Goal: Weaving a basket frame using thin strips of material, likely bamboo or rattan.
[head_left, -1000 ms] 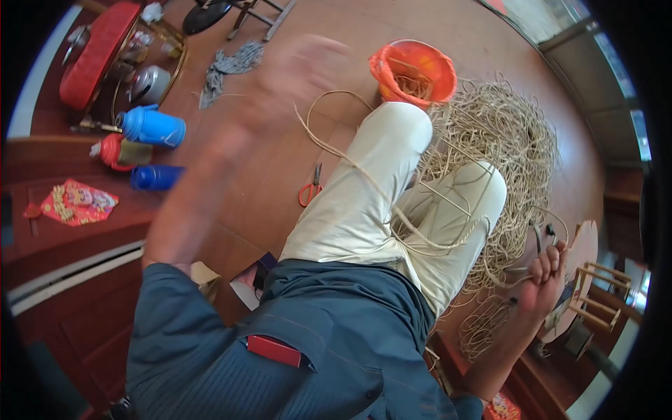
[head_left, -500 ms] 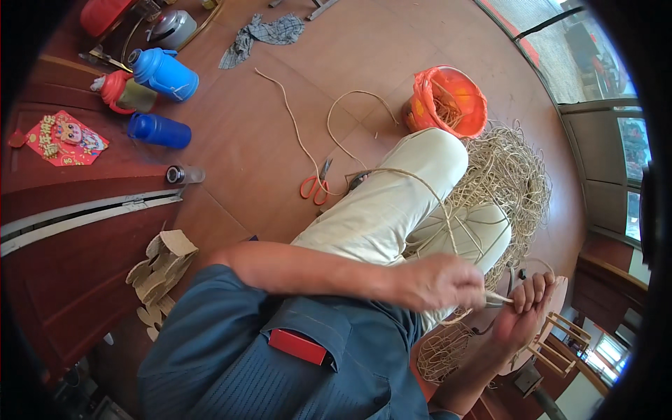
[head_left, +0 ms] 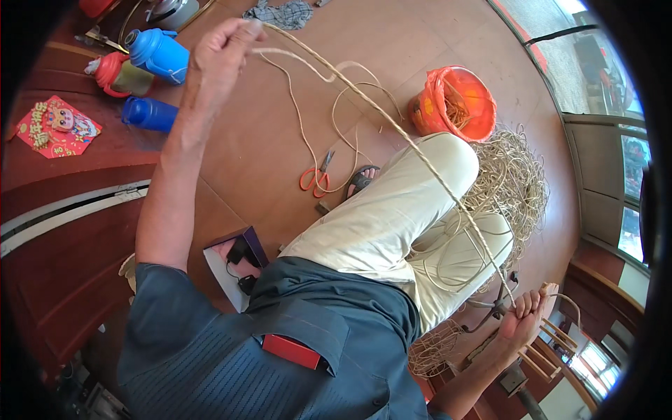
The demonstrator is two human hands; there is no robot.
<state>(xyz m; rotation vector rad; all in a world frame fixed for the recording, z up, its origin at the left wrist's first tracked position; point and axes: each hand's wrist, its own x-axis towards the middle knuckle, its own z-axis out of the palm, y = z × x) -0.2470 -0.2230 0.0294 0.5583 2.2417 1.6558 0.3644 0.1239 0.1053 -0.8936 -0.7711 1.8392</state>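
Note:
My left hand (head_left: 222,56) is raised at the upper left, its fingers pinched on a tan twisted cord (head_left: 392,124). The cord runs in a nearly straight diagonal over my knees, down to my right hand (head_left: 525,315) at the lower right. That fist is closed around the cord, beside a light wooden piece with several rods (head_left: 553,339). Whether it also grips the wood, I cannot tell. A paler loose end (head_left: 301,59) hangs by my left hand, blurred. Beyond my knees lies a large tangled heap of cord (head_left: 514,175).
An orange-lined bucket (head_left: 483,115) holds cord scraps. Orange-handled scissors (head_left: 318,175) lie on the floor near my sandalled foot (head_left: 362,180). A blue jug (head_left: 159,56) and a blue bottle (head_left: 148,114) stand at the left. An open box (head_left: 236,264) with black items sits beside my hip.
My left hand has swung from beside my right hand far up and left, stretching the cord between them. My right hand stays closed at the lower right. The box by my hip is now uncovered.

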